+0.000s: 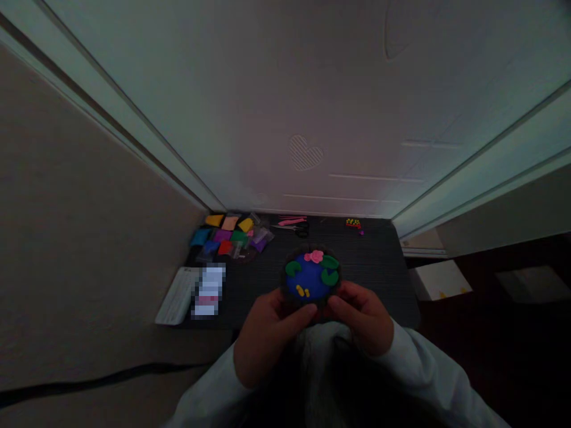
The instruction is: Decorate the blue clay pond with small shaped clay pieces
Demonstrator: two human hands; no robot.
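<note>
A round clay pond scene [311, 281] in a dark rim is held up near the table's front edge, its decorated face toward me. Its blue surface carries green lily pads [330, 277], pink flowers [316, 257] and small yellow pieces [300, 290]. My left hand [276, 327] grips the lower left of the rim, thumb along the bottom. On the lower right, my right hand [363, 315] closes around the rim with thumb and fingers. The undersides of both grips are hidden.
Bags of coloured clay [225, 238] cover the table's back left. Scissors [297, 228] and pink tools [292, 221] lie at the back. Small yellow and red pieces [353, 223] sit back right. A paper [177, 297] and a phone-like pixelated item [209, 291] lie left; walls enclose the table [370, 261].
</note>
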